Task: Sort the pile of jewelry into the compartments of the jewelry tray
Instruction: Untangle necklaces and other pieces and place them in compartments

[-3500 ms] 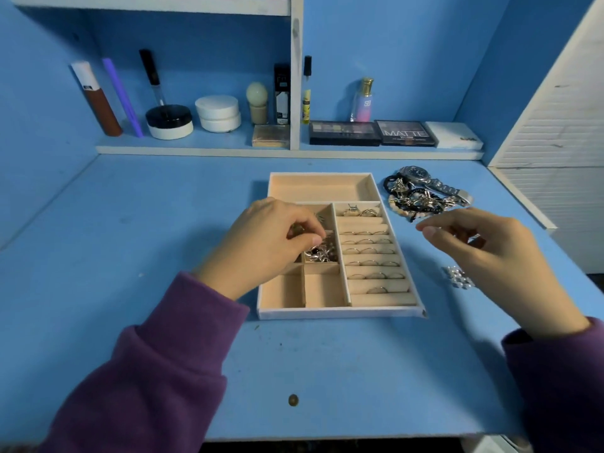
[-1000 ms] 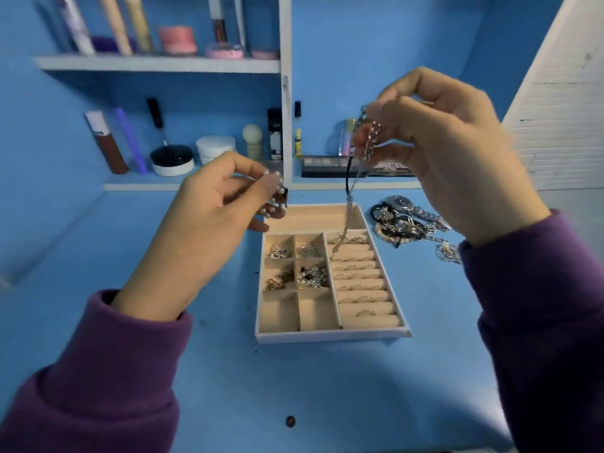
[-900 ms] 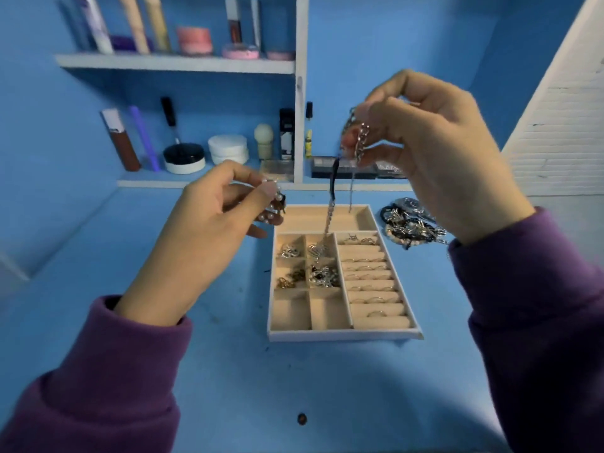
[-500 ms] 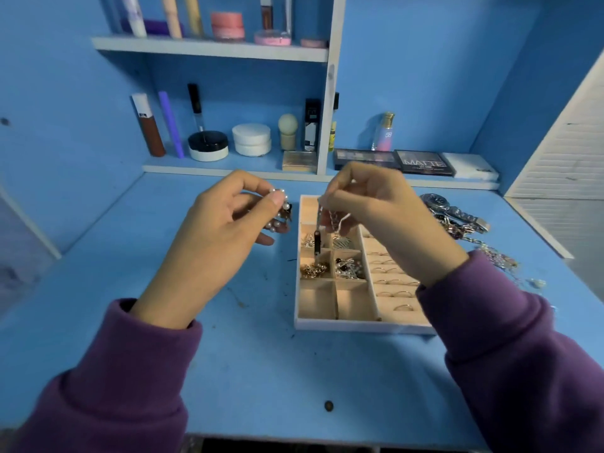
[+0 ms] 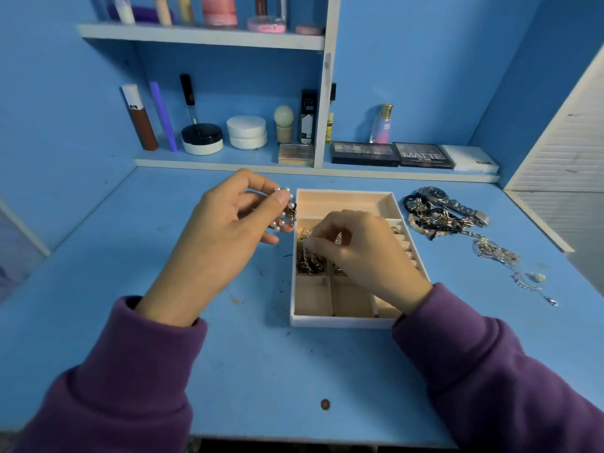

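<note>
On the blue counter (image 5: pixel 261 371), centre of view: beige jewelry tray (image 5: pixel 340 322), long side running away from the camera. Left hand (image 5: pixel 222 237) raised just left of the tray's far-left corner. Its fingers (image 5: pixel 279 201) are clamped on a pearl cluster (image 5: pixel 283 209), thumb tip on top, white beads showing above and below the thumb, a dark-and-gold bit at the cluster's right edge. Whether the cluster touches the tray wall: cannot tell. Right hand (image 5: pixel 362 253) over the tray's middle, covering most of the ring rolls (image 5: pixel 405 243) in the right-hand column. Its fingers (image 5: pixel 327 222) are drawn together in a pinch on a thin silver chain (image 5: pixel 305 253). This chain hangs down from the pinch into a small compartment in the left column, the one directly behind the front-left compartment, onto a tangle of gold and dark pieces (image 5: pixel 310 264). Unsorted pile of jewelry (image 5: pixel 434 220) lies on the counter just right of the tray's far end, apart from it: black and pale beaded strands knotted together, a silver watch (image 5: pixel 452 201) along its far side. From the pile, loose silver chains (image 5: pixel 495 253) trail toward the near right, ending at a small pendant (image 5: pixel 552 301). Both forearms in purple sleeves (image 5: pixel 130 371). At the back of the counter, a low shelf (image 5: pixel 228 163) carries cosmetics jars, tubes and palettes.
</note>
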Tool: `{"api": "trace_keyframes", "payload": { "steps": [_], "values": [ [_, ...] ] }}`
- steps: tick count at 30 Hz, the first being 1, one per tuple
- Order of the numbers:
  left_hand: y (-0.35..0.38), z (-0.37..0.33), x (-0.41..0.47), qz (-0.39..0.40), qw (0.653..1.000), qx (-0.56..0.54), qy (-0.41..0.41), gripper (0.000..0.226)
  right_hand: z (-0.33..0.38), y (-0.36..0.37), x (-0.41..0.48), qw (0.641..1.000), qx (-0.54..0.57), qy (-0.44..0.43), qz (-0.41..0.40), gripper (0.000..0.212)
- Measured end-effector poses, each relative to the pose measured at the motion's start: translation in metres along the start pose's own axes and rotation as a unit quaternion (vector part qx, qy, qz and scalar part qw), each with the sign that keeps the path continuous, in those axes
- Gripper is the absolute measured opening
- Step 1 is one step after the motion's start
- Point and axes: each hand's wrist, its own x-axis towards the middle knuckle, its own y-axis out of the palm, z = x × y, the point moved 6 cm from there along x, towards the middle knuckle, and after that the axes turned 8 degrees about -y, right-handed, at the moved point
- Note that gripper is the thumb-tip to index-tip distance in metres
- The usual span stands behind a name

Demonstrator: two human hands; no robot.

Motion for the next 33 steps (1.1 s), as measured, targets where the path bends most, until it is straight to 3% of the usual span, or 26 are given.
{"api": "trace_keyframes", "payload": {
  "steps": [3,7,9,11,14,18,27,33],
  "values": [
    [0.002,0.0,0.001,0.001,1.0,0.0,0.001,0.007,0.002,-0.002,0.004,0.997,0.072,0.007,0.015,0.002],
    [0.002,-0.001,0.001,0.003,1.0,-0.004,-0.002,0.007,0.004,0.0,0.003,0.991,-0.107,-0.038,0.065,0.017],
    [0.002,-0.001,0.001,0.005,1.0,-0.002,-0.003,0.007,0.009,-0.004,-0.001,0.985,-0.14,-0.068,0.068,0.02],
    [0.002,0.0,0.001,0.004,1.0,0.001,-0.005,0.007,0.015,-0.004,-0.007,0.972,-0.178,-0.094,0.12,0.009],
    [0.002,0.001,0.001,0.005,1.0,0.002,-0.008,0.007,0.017,0.001,-0.015,0.945,-0.249,-0.112,0.178,0.023],
    [0.003,0.001,0.001,0.009,1.0,0.005,-0.009,0.006,0.022,0.005,-0.014,0.94,-0.268,-0.133,0.163,0.014],
    [0.004,0.002,0.004,0.006,1.0,0.013,-0.013,0.006,0.011,-0.005,-0.002,0.976,-0.175,-0.075,0.105,0.013],
    [0.03,0.006,0.01,0.058,0.997,0.057,0.001,0.004,-0.014,-0.049,-0.018,0.99,-0.136,-0.032,0.018,0.008]
  ]
}}
